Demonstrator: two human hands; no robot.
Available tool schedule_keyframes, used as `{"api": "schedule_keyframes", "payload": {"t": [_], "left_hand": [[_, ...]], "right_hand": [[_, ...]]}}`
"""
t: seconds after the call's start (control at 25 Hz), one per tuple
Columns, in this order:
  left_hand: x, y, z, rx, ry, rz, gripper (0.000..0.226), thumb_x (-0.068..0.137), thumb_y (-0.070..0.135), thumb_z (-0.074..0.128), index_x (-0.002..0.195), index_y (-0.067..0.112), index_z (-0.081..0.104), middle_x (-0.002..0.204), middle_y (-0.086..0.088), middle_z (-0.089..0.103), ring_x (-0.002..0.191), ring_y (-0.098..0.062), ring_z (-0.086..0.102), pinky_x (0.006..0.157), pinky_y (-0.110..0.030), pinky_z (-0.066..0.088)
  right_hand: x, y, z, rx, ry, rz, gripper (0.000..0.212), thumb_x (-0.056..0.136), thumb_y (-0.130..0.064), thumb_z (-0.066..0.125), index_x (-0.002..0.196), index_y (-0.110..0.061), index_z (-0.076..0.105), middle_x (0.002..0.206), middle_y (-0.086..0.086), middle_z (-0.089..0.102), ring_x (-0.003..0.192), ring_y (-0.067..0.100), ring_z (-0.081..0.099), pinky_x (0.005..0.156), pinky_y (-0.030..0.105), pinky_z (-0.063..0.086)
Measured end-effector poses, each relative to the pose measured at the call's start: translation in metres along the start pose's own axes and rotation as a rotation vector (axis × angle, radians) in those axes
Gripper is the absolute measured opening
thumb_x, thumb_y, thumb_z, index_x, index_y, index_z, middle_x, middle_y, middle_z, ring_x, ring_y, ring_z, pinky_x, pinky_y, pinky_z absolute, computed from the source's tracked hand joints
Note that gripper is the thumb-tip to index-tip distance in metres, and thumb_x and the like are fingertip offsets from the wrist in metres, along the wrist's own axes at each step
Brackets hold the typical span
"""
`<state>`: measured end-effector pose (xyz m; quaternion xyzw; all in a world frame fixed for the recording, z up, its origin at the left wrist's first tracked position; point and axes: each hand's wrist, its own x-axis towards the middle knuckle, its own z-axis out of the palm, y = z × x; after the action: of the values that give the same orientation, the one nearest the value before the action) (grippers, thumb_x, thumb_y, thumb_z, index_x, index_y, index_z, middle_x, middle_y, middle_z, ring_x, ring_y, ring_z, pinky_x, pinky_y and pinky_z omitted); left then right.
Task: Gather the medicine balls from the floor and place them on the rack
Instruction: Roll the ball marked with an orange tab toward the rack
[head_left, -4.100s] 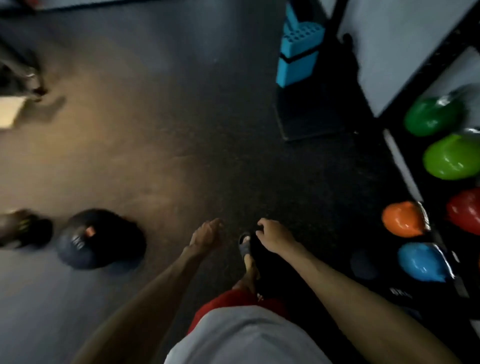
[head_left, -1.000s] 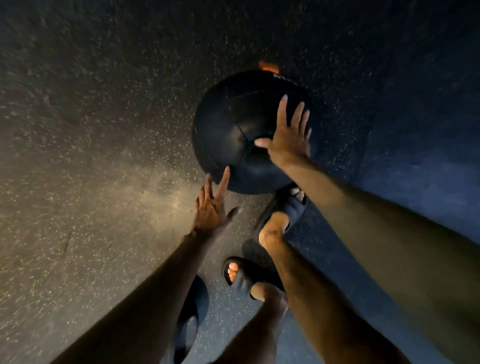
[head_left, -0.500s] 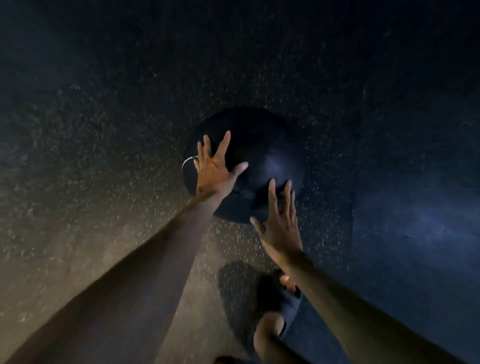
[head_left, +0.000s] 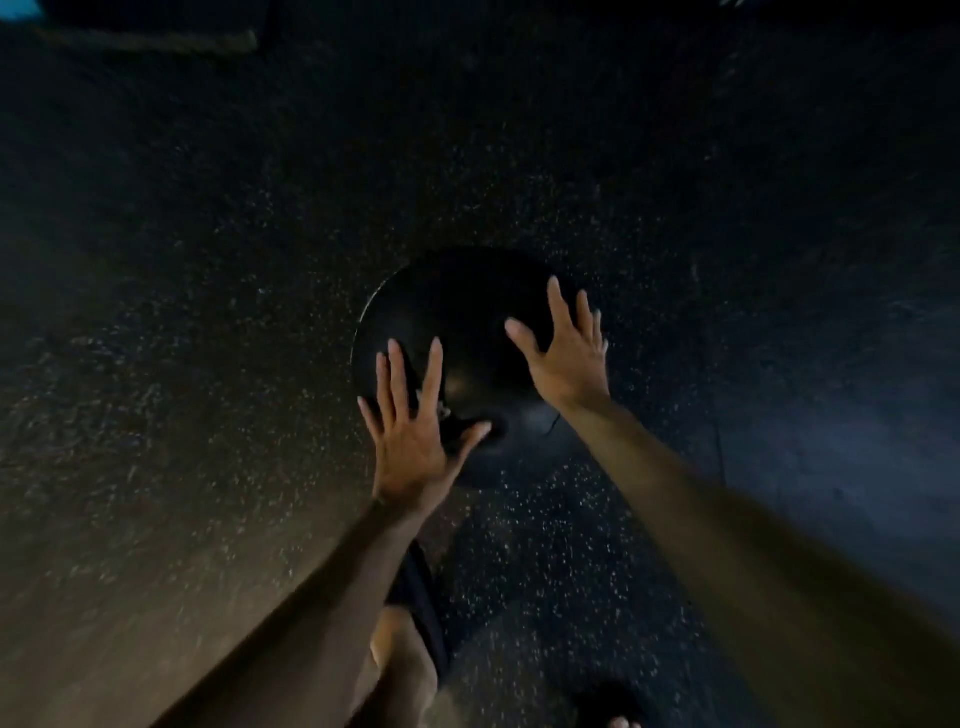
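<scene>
"Reaching for the medicine ball (head_left: 457, 312), is that the step in hand?"

"I judge so: the pick-up. The ball sits on the floor (head_left: 208, 249), just ahead of the person's sandalled foot (head_left: 402, 654), with a grip at each flank."

"Has either closed?"

"No. The left grip (head_left: 410, 441) is spread flat at the near left side, and the right grip (head_left: 569, 358) is spread over the far right edge. The fingers are straight, grasping nothing. Whether the palms press yet, I cannot tell."

"What next?"

"Probably squeezing inward from both sides, scooping under, then lifting. It looks heavy and smooth, so a one-sided hold might slip."

"And the room?"

"Dim. The floor is dark speckled rubber, lit warmer at the left. No rack is in view."
</scene>
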<state>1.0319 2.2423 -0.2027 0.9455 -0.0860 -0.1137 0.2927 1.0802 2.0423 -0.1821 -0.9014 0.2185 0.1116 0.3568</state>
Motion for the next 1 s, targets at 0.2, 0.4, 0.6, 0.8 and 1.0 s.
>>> {"api": "schedule_keyframes", "payload": {"t": [0.2, 0.4, 0.6, 0.8, 1.0], "left_hand": [[0.134, -0.001, -0.040, -0.008, 0.017, -0.116, 0.084, 0.085, 0.076, 0.049, 0.154, 0.052, 0.007, 0.167, -0.010, 0.003, 0.153, -0.030, 0.002, 0.116, -0.065, 0.011], [0.208, 0.001, -0.062, -0.020, 0.127, -0.197, 0.067, 0.095, 0.066, 0.041, 0.152, 0.032, 0.033, 0.157, -0.014, 0.029, 0.145, -0.033, 0.024, 0.114, -0.062, 0.025], [0.194, -0.019, -0.065, 0.107, -0.015, 0.091, 0.098, 0.085, 0.079, 0.043, 0.160, 0.029, 0.005, 0.167, -0.014, -0.006, 0.155, -0.031, -0.006, 0.121, -0.063, 0.008], [0.238, -0.002, -0.049, 0.041, -0.071, 0.031, 0.108, 0.078, 0.077, 0.059, 0.158, 0.041, -0.004, 0.165, -0.005, -0.023, 0.153, -0.029, -0.020, 0.114, -0.075, 0.013], [0.342, 0.040, -0.063, 0.105, -0.098, -0.018, 0.099, 0.075, 0.085, 0.048, 0.156, 0.048, 0.005, 0.168, -0.004, -0.011, 0.154, -0.029, -0.005, 0.111, -0.074, 0.020]], "right_hand": [[0.000, -0.017, 0.027, -0.008, 0.237, -0.139, 0.074, 0.100, -0.061, 0.038, 0.160, -0.030, 0.008, 0.169, 0.006, -0.004, 0.155, 0.025, -0.007, 0.125, 0.053, 0.008], [0.030, -0.040, 0.039, -0.073, 0.124, -0.073, 0.091, 0.094, -0.068, 0.043, 0.158, -0.036, -0.014, 0.165, 0.001, -0.026, 0.152, 0.025, -0.025, 0.123, 0.060, 0.008], [0.131, -0.092, 0.006, -0.053, 0.033, 0.037, 0.090, 0.091, -0.072, 0.042, 0.156, -0.042, -0.013, 0.167, 0.003, -0.020, 0.152, 0.028, -0.020, 0.120, 0.066, 0.006], [0.223, -0.114, -0.024, -0.006, -0.015, 0.105, 0.085, 0.093, -0.071, 0.040, 0.159, -0.037, -0.001, 0.168, 0.007, -0.010, 0.154, 0.028, -0.012, 0.122, 0.063, 0.004], [0.243, -0.092, -0.039, 0.010, 0.094, -0.030, 0.078, 0.098, -0.064, 0.043, 0.160, -0.030, 0.010, 0.168, 0.011, 0.000, 0.155, 0.027, -0.004, 0.124, 0.055, 0.016]]}}
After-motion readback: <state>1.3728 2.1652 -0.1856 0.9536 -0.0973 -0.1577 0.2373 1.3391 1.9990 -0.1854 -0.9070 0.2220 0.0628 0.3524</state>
